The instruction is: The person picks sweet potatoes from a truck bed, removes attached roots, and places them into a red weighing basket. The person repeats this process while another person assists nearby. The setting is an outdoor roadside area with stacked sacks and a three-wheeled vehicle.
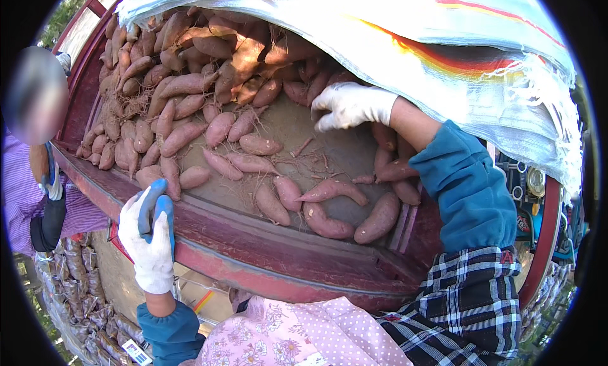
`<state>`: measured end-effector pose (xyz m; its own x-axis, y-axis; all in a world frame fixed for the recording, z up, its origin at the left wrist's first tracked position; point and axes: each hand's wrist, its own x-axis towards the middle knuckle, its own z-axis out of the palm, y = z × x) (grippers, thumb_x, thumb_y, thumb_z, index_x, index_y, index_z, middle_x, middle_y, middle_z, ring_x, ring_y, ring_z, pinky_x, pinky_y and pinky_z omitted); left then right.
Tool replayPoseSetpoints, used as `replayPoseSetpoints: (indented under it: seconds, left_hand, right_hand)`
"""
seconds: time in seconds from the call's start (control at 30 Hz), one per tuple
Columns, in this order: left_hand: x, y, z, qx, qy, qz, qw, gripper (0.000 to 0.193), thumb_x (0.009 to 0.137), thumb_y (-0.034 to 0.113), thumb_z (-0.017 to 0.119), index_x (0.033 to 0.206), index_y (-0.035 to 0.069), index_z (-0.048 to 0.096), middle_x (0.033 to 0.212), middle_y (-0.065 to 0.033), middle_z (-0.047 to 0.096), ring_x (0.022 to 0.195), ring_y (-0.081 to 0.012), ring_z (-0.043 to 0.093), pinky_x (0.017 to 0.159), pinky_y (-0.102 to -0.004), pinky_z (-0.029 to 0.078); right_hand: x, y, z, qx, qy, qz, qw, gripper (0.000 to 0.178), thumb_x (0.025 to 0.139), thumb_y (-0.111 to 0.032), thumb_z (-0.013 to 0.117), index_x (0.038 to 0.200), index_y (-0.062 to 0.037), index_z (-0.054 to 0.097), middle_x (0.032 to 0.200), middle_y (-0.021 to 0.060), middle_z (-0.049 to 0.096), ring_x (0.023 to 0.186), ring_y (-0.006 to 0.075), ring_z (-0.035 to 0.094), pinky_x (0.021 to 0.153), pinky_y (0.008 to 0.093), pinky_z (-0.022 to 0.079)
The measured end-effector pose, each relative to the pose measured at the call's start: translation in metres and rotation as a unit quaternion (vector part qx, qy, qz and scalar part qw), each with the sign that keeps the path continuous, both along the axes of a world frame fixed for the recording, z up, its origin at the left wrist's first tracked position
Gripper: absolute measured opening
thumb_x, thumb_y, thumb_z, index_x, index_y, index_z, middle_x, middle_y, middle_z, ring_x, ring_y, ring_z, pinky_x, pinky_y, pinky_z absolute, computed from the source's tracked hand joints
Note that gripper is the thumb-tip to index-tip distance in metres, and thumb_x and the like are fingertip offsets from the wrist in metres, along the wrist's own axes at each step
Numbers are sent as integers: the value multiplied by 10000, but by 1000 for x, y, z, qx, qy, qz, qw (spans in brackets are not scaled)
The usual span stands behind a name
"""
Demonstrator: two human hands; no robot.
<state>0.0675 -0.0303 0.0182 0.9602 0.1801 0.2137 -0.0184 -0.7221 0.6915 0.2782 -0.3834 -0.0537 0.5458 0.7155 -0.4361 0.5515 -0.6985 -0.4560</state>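
Note:
Sweet potatoes (pixel 180 138) with reddish skins and thin roots lie heaped at the left and back of a dark red truck bed. Several loose ones, among them a curved sweet potato (pixel 332 191), rest along its near side. My right hand (pixel 354 106), in a white glove, reaches over the bed floor beside the back of the heap. Its fingers are bent, with a gap at the thumb and nothing visible between them. My left hand (pixel 149 230), in a white glove with blue-coated fingers, hangs above the near side wall (pixel 253 271), loosely curled and holding nothing visible.
A white woven sheet (pixel 405 24) with orange and red stripes covers the back and right of the load. Another person (pixel 69 195) in purple stands at the left, a gloved hand on a sweet potato (pixel 39 163). Filled clear bags (pixel 82 283) lie below the truck.

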Motion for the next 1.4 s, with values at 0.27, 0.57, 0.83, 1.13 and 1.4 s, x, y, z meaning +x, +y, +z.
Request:
replayPoseSetpoints:
  seconds: [0.27,0.57,0.83,1.13,1.4]
  left_hand:
    - [10,-6,-3,-52,-29,-7,998,260,853,83,685,1106,34,722,1042,-114,698,1006,-237,612,913,-353,459]
    - [7,2,-4,42,-119,-50,991,244,826,106,725,1067,70,737,985,-67,735,900,-275,628,878,-383,482]
    - [8,0,6,121,-142,-45,981,250,800,200,735,1037,121,745,779,-94,687,771,-305,630,777,-397,502]
    - [-2,-10,17,-318,-8,-96,943,457,985,105,565,1423,12,471,1214,-74,618,1055,-148,614,874,-283,519]
    - [-47,-15,43,-732,27,-132,668,522,967,316,622,1386,46,465,948,-85,633,740,-226,650,582,-340,534]
  right_hand:
    - [-114,-30,-57,-264,-15,166,950,451,736,-318,739,1113,-73,713,998,138,721,938,296,699,799,424,540]
    - [-136,15,-105,2,-18,-84,996,670,766,-294,733,1340,-23,518,1182,205,629,1103,368,604,919,449,489]
    - [-64,53,17,569,531,-231,584,623,868,-234,712,1406,-70,444,1251,116,598,1122,253,605,1012,385,477]
    - [-99,143,105,675,507,-224,488,601,936,-532,592,1264,-32,544,1063,146,692,900,276,694,794,397,586]
    - [-118,217,147,641,252,-55,723,898,896,-662,558,1515,-62,307,1511,185,387,1289,318,506,1092,506,394]
